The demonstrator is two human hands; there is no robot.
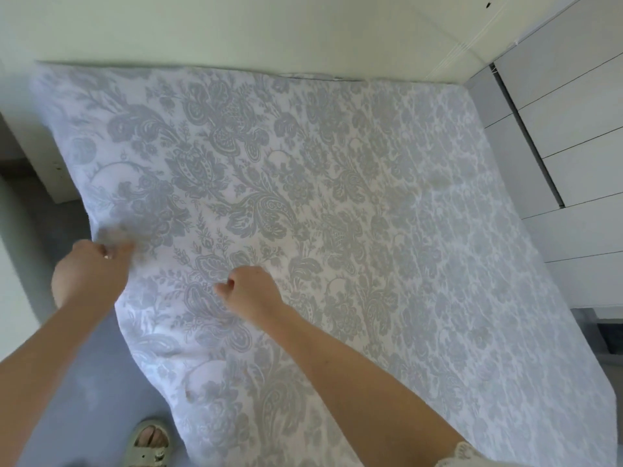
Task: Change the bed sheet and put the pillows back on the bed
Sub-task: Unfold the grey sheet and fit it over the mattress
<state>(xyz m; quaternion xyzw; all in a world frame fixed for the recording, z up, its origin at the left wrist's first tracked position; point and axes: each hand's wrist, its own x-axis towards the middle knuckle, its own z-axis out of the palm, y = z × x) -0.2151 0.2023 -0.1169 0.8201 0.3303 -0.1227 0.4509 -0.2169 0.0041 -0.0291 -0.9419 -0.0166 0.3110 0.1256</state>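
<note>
Head view: the bed sheet [337, 203], white with a grey-blue floral print, lies spread over the whole bed [472, 92], reaching the far edge by the wall [236, 28] and the right edge by the drawer fronts [580, 136]. No pillows in view. The left hand [97, 261] is at the near-left edge, motion-blurred, and appears to grip bunched cloth there. The right hand [251, 288] rests on the sheet just to its right, fingers [232, 283] curled under; I cannot tell whether they pinch fabric. A sandalled foot [151, 439] stands on the floor [84, 382] beside the bed. Judged step: tensioning and tucking the left side. To do it well, pull outward and down evenly, hold the top flat with the right hand, and watch that the far corners stay seated.
</note>
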